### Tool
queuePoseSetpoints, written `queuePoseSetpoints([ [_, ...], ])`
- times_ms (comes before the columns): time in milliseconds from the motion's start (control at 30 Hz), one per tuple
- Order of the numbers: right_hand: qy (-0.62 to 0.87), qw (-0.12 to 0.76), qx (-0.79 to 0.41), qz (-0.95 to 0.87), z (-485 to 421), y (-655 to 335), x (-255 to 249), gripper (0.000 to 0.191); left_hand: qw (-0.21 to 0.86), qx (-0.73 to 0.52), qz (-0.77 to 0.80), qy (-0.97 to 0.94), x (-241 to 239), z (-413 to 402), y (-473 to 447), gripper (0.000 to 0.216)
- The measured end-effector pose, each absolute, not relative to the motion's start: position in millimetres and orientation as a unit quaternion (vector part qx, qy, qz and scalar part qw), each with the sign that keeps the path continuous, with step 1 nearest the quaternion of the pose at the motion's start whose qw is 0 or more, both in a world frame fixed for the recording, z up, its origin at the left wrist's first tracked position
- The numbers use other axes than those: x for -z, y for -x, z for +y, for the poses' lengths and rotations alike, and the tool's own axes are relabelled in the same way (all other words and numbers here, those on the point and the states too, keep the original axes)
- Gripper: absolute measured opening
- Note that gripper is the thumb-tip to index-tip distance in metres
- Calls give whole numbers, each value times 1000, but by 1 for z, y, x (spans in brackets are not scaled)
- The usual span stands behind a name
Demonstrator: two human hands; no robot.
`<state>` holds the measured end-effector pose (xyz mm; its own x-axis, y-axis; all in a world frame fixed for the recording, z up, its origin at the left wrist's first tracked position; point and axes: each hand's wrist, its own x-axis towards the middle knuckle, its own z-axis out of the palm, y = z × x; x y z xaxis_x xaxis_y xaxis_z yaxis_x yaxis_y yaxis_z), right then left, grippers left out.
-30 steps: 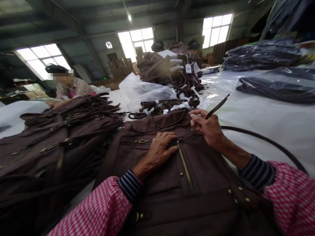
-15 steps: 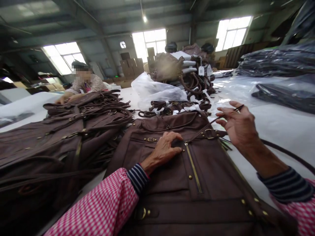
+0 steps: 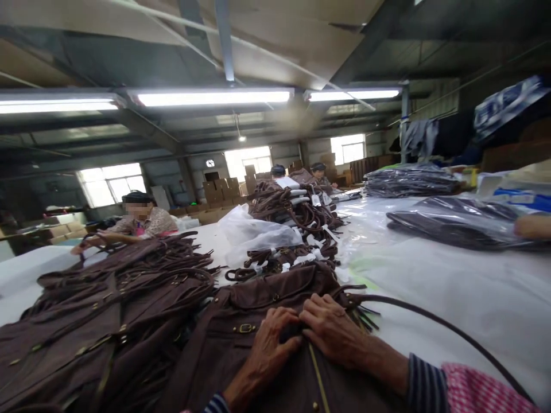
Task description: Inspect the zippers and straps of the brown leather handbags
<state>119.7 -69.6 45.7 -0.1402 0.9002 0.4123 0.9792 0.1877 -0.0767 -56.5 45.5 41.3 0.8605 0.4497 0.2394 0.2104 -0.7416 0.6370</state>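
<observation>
A dark brown bag (image 3: 215,355) lies flat before me, with brass studs and a small buckle (image 3: 245,328) on its front. My left hand (image 3: 273,338) rests on it with bent fingers, thumb toward the forefinger. Close against it, my right hand (image 3: 333,330) has its fingers curled down at the top end of the brass zipper (image 3: 318,378). Both sets of fingertips meet there, and whatever they pinch is hidden. From the bag's right side a long thin strap (image 3: 451,321) curves out across the white table covering.
Brown bags with straps (image 3: 64,327) are stacked at left; a co-worker (image 3: 148,221) handles straps behind them. Ahead are a white plastic bag (image 3: 253,229) and a tagged brown pile (image 3: 275,203). Plastic-wrapped goods (image 3: 447,221) lie right, beside another person's hand (image 3: 534,226).
My right hand has come down and left from the raised thin cord to the zipper top, beside my left hand. The view has tilted upward, and another person's hand now shows at right.
</observation>
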Motion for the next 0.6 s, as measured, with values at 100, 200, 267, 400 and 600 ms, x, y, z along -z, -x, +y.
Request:
queuePoseSetpoints([
  [100,651,170,91,-734,-70,-121,-41,8,320,-188,189,-909,-39,48,57,24],
  [200,675,174,78,-713,-71,-121,-42,10,315,-182,195,-911,-39,49,57,24],
  [267,687,176,37,-704,-72,-117,-45,12,306,-179,200,-913,-40,50,56,23],
  [400,708,165,-40,-685,-75,-110,-53,12,298,-173,194,-918,-40,50,56,23],
  [600,703,204,-23,-681,-70,-116,-44,7,288,-176,196,-921,-41,47,55,20],
])
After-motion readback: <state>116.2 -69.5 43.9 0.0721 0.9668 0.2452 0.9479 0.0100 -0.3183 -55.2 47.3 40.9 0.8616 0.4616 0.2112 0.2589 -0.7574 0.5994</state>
